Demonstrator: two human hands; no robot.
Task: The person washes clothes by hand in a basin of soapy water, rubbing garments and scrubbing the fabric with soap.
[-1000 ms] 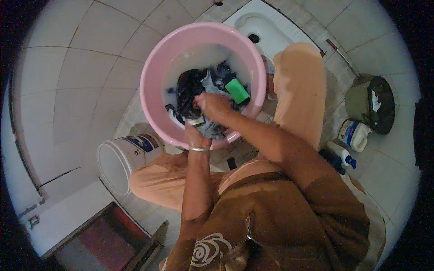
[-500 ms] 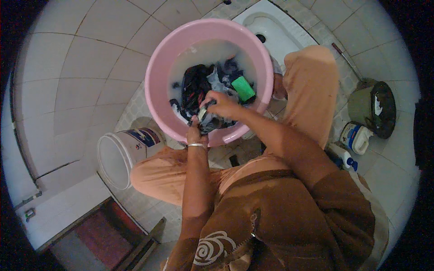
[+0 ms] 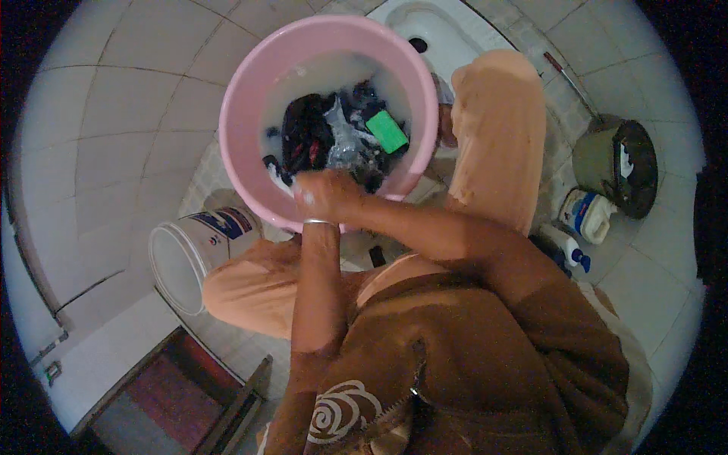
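Note:
A pink basin point(image 3: 241, 163) holds cloudy water and dark wet clothes point(image 3: 299, 133), with a grey, soapy piece of cloth point(image 3: 345, 144) among them. On top of the clothes, toward the right, lies a green block point(image 3: 387, 131), like a bar of soap or a sponge. Over the basin's near side my two hands are pressed together. My right hand point(image 3: 337, 195) is closed and lies across the fingers of my left hand point(image 3: 309, 203), which has white suds on it and a bracelet at the wrist. Whatever is between them is hidden.
A white bucket point(image 3: 182, 258) lies tipped on the left. Behind the basin is a white squat toilet point(image 3: 447, 34). At right are a dark green bucket point(image 3: 595, 163), a white jug point(image 3: 588, 216) and a pump bottle point(image 3: 565, 246). My bent knees flank the basin.
My right hand has come down toward the left hand and now covers its fingers. The dark cloth they gripped is hidden from sight. The whole view has shifted slightly.

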